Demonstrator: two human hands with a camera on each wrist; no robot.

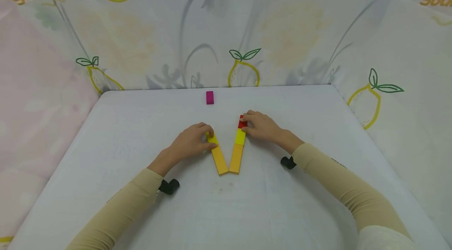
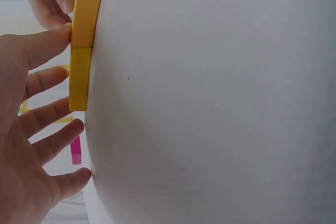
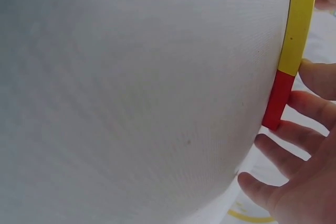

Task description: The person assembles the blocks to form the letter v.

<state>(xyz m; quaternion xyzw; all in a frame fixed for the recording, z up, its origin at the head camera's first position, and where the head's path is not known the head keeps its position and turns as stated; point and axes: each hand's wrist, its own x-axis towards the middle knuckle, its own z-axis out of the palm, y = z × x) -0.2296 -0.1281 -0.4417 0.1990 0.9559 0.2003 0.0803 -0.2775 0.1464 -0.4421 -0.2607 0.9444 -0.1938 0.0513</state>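
Two rows of wooden blocks form a V on the white tabletop. The left row has an orange block (image 1: 220,161) nearest me and a yellow block (image 1: 213,140) beyond it. My left hand (image 1: 192,140) holds that yellow block (image 2: 80,80), thumb near its joint with the orange one and fingers toward its far end. In the right row an orange block (image 1: 236,159), a yellow block (image 1: 240,137) and a red block (image 1: 242,124) lie end to end. My right hand (image 1: 263,126) grips the red block (image 3: 278,98), its thumb beside the neighbouring yellow block (image 3: 296,32).
A magenta block (image 1: 210,97) lies apart near the back edge of the table (image 1: 155,103). Behind the table hangs a lemon-print cloth (image 1: 141,46). Black wrist-worn pieces (image 1: 170,187) jut out beneath both forearms.
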